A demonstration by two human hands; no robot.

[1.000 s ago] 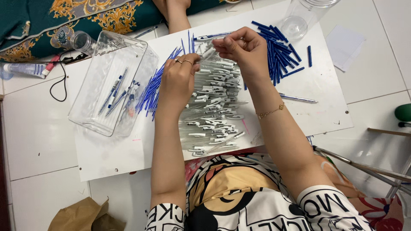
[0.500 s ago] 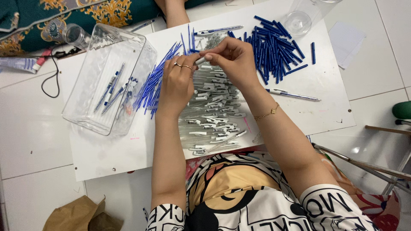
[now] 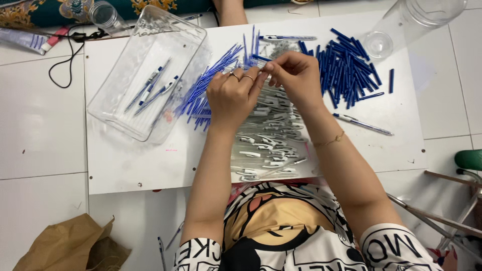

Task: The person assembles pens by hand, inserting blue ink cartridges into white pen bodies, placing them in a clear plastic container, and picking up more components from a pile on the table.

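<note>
A home floor used for piecework: white floor tiles (image 3: 40, 130), low white board (image 3: 135, 165), patterned cushion (image 3: 30, 12).

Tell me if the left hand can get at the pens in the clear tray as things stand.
Probably yes. The tray is open-topped and lies just left of the left hand, with only loose blue refills between them. The pens lie uncovered inside. The hand is busy pinching a small part with the right hand, though.

left hand (image 3: 232, 95), right hand (image 3: 296, 75) pinching pen part, clear tray (image 3: 120, 115), blue caps (image 3: 346, 70)
</note>
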